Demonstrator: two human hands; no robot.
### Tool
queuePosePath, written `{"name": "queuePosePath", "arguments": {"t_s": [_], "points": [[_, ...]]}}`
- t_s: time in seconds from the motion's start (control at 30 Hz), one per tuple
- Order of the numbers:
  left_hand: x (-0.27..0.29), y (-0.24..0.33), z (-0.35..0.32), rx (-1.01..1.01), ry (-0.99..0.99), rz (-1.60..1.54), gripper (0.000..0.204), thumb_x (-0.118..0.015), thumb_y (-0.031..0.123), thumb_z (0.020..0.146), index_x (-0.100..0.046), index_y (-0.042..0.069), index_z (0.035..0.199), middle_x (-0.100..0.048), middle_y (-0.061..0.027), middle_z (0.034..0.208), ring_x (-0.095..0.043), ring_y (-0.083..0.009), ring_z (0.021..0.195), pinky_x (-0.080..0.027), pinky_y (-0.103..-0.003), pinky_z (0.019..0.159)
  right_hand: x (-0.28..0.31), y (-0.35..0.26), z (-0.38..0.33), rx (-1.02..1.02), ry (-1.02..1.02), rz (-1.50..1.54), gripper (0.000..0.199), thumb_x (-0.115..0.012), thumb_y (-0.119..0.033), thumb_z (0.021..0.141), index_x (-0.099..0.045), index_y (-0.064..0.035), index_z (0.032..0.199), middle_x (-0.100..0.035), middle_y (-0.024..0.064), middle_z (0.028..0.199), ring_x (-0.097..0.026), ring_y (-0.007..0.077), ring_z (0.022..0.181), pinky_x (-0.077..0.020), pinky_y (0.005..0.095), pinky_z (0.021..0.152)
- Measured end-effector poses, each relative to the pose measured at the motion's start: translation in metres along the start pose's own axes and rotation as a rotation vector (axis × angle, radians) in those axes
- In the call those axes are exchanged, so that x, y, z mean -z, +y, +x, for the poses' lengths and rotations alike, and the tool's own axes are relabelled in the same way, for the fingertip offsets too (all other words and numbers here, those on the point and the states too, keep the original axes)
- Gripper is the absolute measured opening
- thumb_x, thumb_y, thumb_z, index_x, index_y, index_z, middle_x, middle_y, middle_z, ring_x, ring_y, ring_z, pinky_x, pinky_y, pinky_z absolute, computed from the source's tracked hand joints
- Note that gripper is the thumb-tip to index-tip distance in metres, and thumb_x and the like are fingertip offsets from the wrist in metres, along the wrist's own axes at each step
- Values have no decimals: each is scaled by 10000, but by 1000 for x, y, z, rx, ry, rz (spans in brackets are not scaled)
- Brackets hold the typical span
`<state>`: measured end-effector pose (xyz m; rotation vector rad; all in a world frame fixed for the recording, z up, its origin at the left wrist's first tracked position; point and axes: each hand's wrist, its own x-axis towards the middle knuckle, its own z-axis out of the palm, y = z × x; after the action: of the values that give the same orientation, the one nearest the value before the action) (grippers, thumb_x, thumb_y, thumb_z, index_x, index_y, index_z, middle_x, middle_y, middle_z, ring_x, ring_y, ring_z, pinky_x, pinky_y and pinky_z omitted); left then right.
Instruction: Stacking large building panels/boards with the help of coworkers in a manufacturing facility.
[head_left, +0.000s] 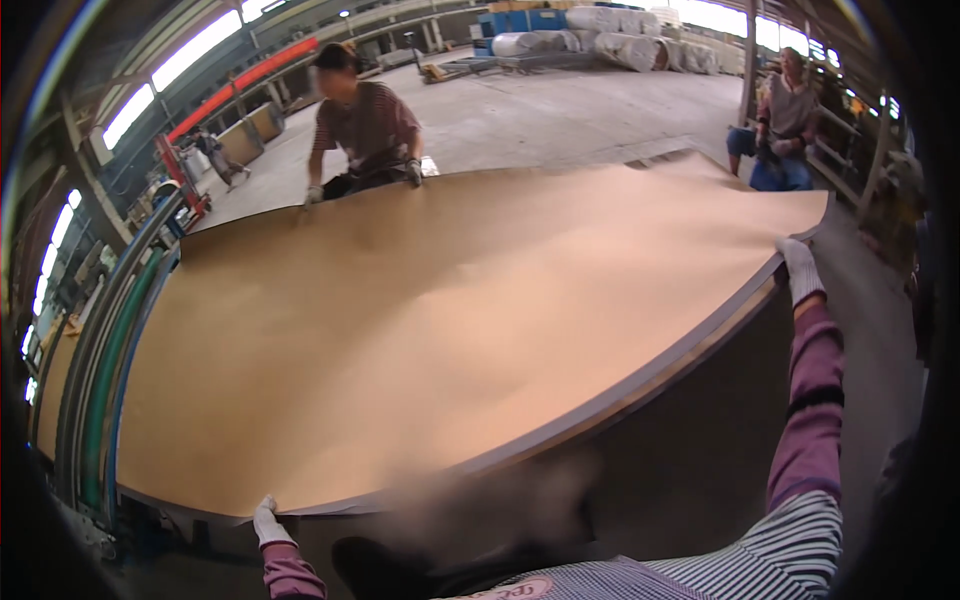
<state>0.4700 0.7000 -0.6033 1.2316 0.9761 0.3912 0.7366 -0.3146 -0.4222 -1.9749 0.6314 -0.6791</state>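
A very large brown paper-like sheet lies spread out in front of me, with a grey border along its near edge and light ripples over its surface. My left hand, in a white glove, pinches the near edge toward the left corner. Far out to the right, my right hand, also gloved in white, is closed over the sheet's edge near its right corner. Both thumbs lie on top; the fingers underneath are mostly hidden. A pale layer shows under the grey border.
Across the sheet a co-worker in gloves holds its far edge. Green and dark rollers of a machine run along the left side. Another person sits at the back right. Wrapped rolls lie at the back. A person walks far left.
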Motion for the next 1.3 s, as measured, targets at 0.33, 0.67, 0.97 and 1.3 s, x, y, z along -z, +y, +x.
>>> {"name": "queuePosePath", "arguments": {"t_s": [0.33,0.67,0.97,1.3], "points": [[-362,-148,-210,382,-430,250,343,-592,503,874,-575,170,790,-459,30,536,-356,-100,406,-304,-283,377,-181,54,-300,-811,-496,892,679,-539,-469,906,-333,-82,1425,-397,89,1427,-320,230,1337,-240,329,1105],[-340,-202,-153,669,-210,-626,662,-608,469,860,-381,92,1354,-442,-161,1344,-415,-348,1245,-305,-607,1052,-280,198,-176,-758,-101,816,326,-621,-183,780,-607,-17,1060,-617,80,943,-610,216,838,-520,369,792],[-123,-373,-56,195,-332,217,278,-515,-23,868,-565,29,1137,-627,-130,1064,-614,-277,970,-484,-443,923,-210,245,-214,-1027,-396,804,528,-584,-396,864,-531,-35,1246,-581,111,1211,-563,272,1078,-414,405,989],[-305,-236,-107,472,-538,6,252,-591,15,853,-565,30,1104,-650,-82,991,-648,-182,863,-541,-323,749,-306,299,-265,-1086,-96,847,537,-591,-396,857,-526,-17,1231,-587,137,1195,-574,279,1054,-416,384,979]]}}
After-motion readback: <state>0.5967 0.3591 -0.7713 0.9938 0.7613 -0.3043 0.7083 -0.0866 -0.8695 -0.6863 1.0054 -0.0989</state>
